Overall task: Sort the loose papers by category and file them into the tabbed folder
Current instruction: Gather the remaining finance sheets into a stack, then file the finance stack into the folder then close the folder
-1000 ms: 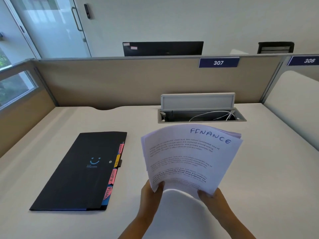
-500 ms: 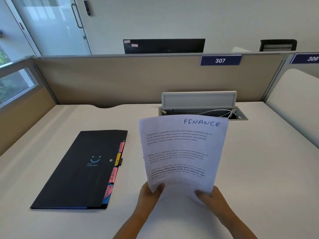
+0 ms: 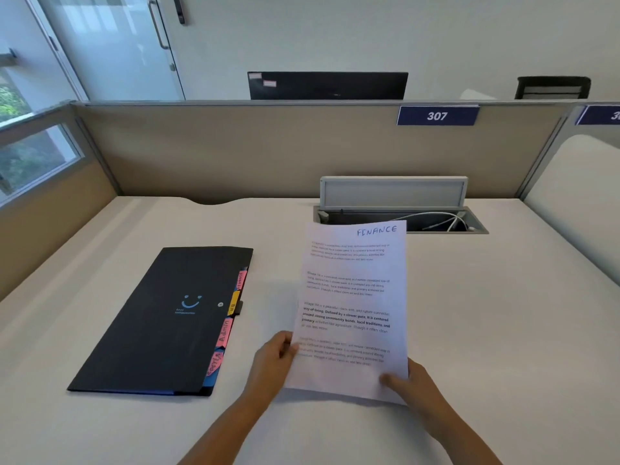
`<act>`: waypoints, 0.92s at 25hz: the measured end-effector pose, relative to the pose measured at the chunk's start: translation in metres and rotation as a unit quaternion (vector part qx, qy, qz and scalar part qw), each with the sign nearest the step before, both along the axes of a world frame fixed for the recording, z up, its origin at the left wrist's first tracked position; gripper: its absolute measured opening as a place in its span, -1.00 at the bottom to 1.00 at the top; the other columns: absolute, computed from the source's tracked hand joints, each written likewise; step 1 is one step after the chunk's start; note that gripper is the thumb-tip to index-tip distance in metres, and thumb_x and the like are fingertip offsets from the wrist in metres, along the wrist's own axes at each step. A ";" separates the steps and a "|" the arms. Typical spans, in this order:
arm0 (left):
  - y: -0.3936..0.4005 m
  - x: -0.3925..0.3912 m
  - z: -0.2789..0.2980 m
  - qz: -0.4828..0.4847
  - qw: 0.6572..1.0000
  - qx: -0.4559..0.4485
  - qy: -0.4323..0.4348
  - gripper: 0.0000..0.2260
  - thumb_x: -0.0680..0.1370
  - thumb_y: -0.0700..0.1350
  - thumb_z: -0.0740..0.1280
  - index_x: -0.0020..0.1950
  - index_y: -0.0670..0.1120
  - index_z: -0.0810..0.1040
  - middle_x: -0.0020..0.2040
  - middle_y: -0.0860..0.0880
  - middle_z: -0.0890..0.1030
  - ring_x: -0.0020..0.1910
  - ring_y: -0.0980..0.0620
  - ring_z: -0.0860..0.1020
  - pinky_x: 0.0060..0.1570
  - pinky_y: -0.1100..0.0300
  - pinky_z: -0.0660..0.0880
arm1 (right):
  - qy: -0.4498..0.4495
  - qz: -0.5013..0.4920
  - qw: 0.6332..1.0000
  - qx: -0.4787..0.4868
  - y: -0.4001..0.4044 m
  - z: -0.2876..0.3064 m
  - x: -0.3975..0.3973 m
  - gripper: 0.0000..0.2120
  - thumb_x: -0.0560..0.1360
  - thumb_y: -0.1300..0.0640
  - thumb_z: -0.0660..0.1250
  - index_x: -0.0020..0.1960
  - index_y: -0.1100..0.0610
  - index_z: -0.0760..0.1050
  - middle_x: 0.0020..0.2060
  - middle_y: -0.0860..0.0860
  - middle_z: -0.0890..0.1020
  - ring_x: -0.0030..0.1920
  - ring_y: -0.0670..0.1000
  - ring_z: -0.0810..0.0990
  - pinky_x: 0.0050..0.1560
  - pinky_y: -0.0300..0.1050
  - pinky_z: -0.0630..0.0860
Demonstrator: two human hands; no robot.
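A stack of white printed papers (image 3: pixel 352 297) stands nearly upright above the desk, its top sheet headed "FINANCE" in blue ink. My left hand (image 3: pixel 273 362) grips the stack's lower left edge, thumb on the front. My right hand (image 3: pixel 411 385) holds the lower right corner, thumb on the front sheet. To the left a closed black tabbed folder (image 3: pixel 161 320) lies flat on the desk, with pink, yellow and blue labelled tabs (image 3: pixel 225 332) sticking out along its right side.
The beige desk (image 3: pixel 503 330) is walled by cubicle partitions at the back and both sides. Behind the papers an open cable hatch (image 3: pixel 436 223) with a raised lid holds white cables. A sign reading 307 (image 3: pixel 437 115) hangs on the back partition.
The fanned, tilted papers have been squared into one neat stack and lowered toward the desk. Both hands kept their hold on the bottom corners.
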State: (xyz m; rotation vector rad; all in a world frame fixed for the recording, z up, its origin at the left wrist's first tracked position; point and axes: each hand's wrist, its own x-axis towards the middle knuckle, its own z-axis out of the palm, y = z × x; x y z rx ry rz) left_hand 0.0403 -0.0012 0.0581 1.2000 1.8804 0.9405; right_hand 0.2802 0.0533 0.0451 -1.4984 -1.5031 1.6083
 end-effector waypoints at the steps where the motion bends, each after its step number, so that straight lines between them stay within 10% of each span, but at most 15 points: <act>1: 0.000 -0.007 0.004 0.022 1.000 0.009 -0.002 -0.86 0.57 -0.17 0.20 -0.11 0.05 0.48 -0.13 0.08 0.62 -0.12 0.10 0.59 -0.12 0.27 0.55 | -0.003 -0.010 1.000 -0.009 0.002 -0.001 -0.001 -0.79 0.39 0.30 0.30 -0.04 0.06 0.53 -0.17 -0.11 0.68 -0.16 -0.08 0.64 -0.21 -0.26 0.53; 6: -0.010 -0.064 0.028 0.214 0.965 0.100 0.118 -0.91 0.51 -0.18 0.30 -0.06 -0.01 0.55 0.00 0.01 0.55 -0.03 0.09 0.52 -0.07 0.27 0.43 | 0.005 -0.022 0.999 -0.047 0.009 -0.011 0.000 -0.72 0.35 0.27 0.32 0.03 0.05 0.53 -0.04 0.00 0.67 -0.01 0.10 0.63 0.07 0.18 0.57; 10: -0.026 -0.105 0.015 0.242 0.919 -0.119 0.288 -0.57 0.48 0.08 0.33 0.33 0.05 0.40 0.43 -0.10 0.29 0.42 -0.19 0.21 0.32 -0.28 0.15 | -0.006 -0.016 0.999 -0.050 0.011 -0.019 0.003 -0.75 0.44 0.31 0.28 0.00 0.01 0.51 -0.02 0.01 0.65 0.01 0.11 0.62 0.09 0.19 0.55; 19: -0.023 -0.104 -0.005 0.149 0.907 -0.271 0.286 -0.28 0.46 0.16 0.30 0.50 0.03 -0.01 0.53 -0.09 -0.12 0.47 -0.34 -0.14 0.33 -0.39 -0.01 | -0.023 -0.011 1.000 -0.015 0.006 -0.009 0.000 -0.74 0.47 0.33 0.25 0.09 0.07 0.45 -0.01 0.04 0.61 -0.06 0.01 0.59 -0.26 -0.26 0.50; 23: -0.022 -0.114 -0.001 0.148 0.917 -0.273 0.249 -0.27 0.48 0.05 0.34 0.49 0.01 -0.03 0.53 -0.11 -0.15 0.46 -0.35 -0.07 0.33 -0.37 0.08 | -0.027 -0.008 0.999 -0.016 0.006 -0.011 0.001 -0.73 0.47 0.31 0.25 0.12 0.05 0.44 0.00 0.00 0.62 -0.02 0.01 0.59 -0.13 -0.13 0.57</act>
